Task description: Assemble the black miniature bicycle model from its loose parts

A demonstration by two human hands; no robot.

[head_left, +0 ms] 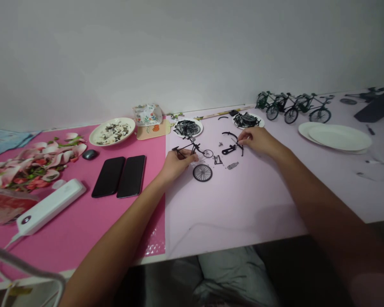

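Near the middle of the table, my left hand (179,164) has its fingers closed on a small black bicycle frame (187,148). My right hand (254,138) is pinched at the edge of some black curved bicycle parts (233,147); what lies between its fingertips is too small to make out. A black spoked wheel (202,173) lies flat just right of my left hand. Between the hands are a small black stand-like part (217,160), a grey oval part (233,166) and a thin ring-shaped part (208,153).
Plates of black parts (199,122) stand behind the hands. Several assembled model bicycles (294,106) and white oval plates (339,137) are at the right. Two phones (131,176), a bowl (128,123), a mouse (90,154), a white device (51,207) and artificial flowers (57,155) are on the left.
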